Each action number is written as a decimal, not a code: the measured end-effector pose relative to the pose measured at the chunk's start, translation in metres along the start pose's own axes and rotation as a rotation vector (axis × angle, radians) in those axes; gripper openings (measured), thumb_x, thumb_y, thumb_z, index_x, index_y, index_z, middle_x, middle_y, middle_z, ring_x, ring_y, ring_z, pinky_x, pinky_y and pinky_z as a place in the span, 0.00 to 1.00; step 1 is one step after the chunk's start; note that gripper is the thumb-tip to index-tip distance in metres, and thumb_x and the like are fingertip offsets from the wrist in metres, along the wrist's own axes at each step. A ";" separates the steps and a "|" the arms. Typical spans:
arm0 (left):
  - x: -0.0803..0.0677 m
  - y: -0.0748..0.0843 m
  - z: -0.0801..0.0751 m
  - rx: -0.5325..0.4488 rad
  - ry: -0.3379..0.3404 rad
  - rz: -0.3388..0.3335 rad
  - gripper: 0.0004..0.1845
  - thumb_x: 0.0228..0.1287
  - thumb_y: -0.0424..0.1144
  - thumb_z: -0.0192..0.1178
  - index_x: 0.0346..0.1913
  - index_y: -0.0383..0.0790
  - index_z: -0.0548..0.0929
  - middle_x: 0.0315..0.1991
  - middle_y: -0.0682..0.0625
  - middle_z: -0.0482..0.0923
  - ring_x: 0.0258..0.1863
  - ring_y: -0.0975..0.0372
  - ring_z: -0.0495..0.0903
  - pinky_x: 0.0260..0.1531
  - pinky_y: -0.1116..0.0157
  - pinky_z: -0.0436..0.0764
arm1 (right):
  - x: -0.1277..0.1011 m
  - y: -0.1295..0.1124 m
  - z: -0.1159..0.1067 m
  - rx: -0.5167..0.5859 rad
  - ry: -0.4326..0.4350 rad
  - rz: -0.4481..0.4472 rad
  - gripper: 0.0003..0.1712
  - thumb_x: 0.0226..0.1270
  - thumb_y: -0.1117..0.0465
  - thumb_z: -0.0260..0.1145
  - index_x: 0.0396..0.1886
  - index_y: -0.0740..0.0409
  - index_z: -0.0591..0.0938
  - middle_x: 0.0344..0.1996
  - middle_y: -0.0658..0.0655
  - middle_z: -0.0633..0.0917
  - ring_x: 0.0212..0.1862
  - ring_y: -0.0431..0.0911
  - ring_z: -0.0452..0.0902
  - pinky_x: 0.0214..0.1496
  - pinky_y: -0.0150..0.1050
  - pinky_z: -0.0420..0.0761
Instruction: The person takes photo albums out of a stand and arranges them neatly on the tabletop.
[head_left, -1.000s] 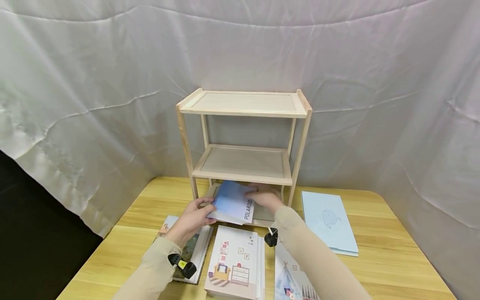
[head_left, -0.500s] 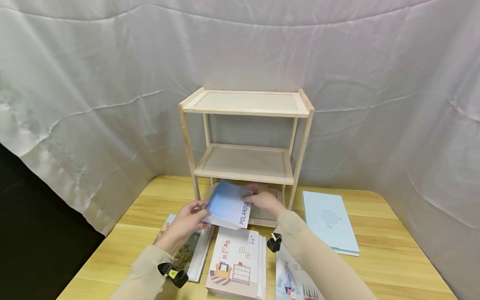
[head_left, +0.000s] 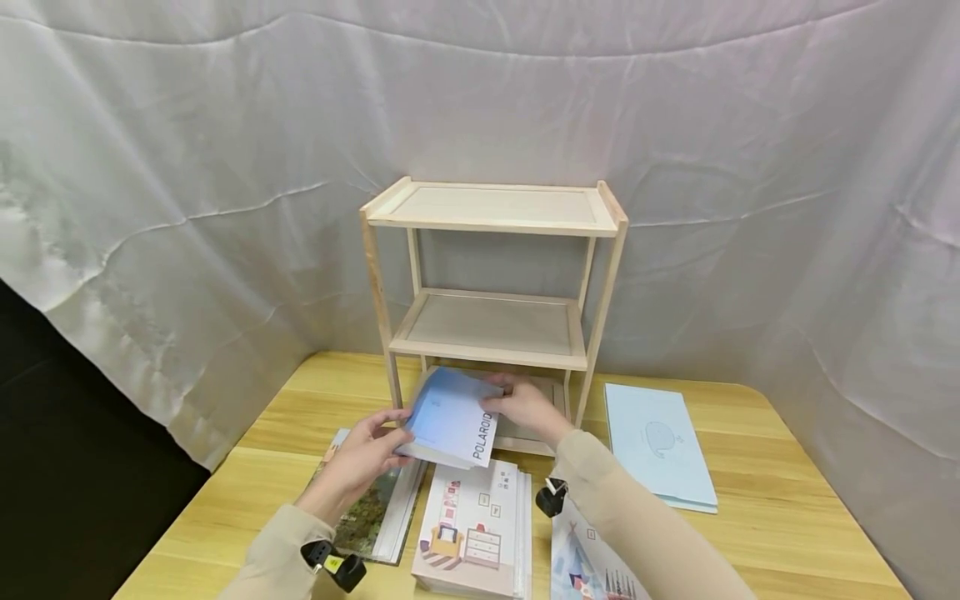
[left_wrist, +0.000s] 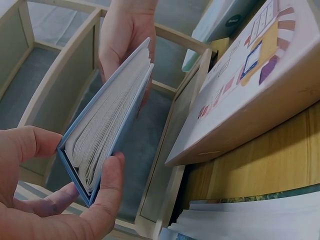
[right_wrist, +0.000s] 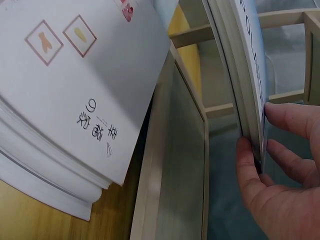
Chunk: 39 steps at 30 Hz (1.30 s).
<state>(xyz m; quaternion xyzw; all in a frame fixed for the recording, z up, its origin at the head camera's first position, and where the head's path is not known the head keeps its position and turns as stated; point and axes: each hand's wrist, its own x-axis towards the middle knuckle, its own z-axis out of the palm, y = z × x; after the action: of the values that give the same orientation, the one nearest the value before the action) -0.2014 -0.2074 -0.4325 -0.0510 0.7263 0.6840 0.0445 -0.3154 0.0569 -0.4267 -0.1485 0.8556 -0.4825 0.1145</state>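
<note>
Blue Polaroid album [head_left: 453, 419] tilts at the wooden rack [head_left: 495, 208]'s bottom shelf: your left hand [head_left: 360, 454] pinches its seven-o'clock corner, your right hand [head_left: 528, 406] grips the three-o'clock spine edge.

Blue book [head_left: 452, 418]: thin, soft blue cover fading paler toward one edge, white spine strip printed "POLAROID" in dark capitals. Closed, though pale page edges fan slightly in the left wrist view [left_wrist: 107, 127]. Held off the surface, tilted, just below centre of the head frame, in front of the lowest tier. Gripped at its left corner and at its right edge near the spine. Spine lettering visible at upper right of the right wrist view [right_wrist: 250, 60].
</note>
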 end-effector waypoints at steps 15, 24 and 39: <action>-0.015 -0.006 -0.011 -0.010 0.008 -0.015 0.27 0.76 0.30 0.59 0.75 0.32 0.72 0.57 0.35 0.72 0.47 0.53 0.84 0.54 0.57 0.91 | 0.000 0.004 0.014 0.001 0.029 -0.074 0.33 0.66 0.56 0.78 0.70 0.57 0.82 0.59 0.61 0.86 0.58 0.54 0.82 0.66 0.56 0.82; -0.021 -0.011 -0.019 -0.008 -0.006 -0.035 0.29 0.73 0.29 0.59 0.75 0.30 0.71 0.57 0.34 0.72 0.46 0.53 0.84 0.49 0.61 0.91 | -0.008 0.000 0.020 0.045 0.006 -0.083 0.31 0.65 0.60 0.78 0.68 0.58 0.83 0.52 0.59 0.85 0.48 0.49 0.79 0.53 0.46 0.85; -0.029 -0.020 -0.034 0.010 -0.024 -0.056 0.32 0.67 0.28 0.57 0.74 0.30 0.67 0.56 0.34 0.71 0.45 0.52 0.81 0.45 0.58 0.89 | -0.017 -0.007 0.036 0.125 -0.021 -0.083 0.28 0.65 0.63 0.78 0.64 0.61 0.83 0.47 0.60 0.83 0.43 0.47 0.78 0.44 0.37 0.83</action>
<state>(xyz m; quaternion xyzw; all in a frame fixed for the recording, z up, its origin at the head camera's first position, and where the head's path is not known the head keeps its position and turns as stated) -0.1694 -0.2419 -0.4461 -0.0629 0.7274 0.6794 0.0728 -0.2865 0.0312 -0.4381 -0.1817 0.8157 -0.5375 0.1124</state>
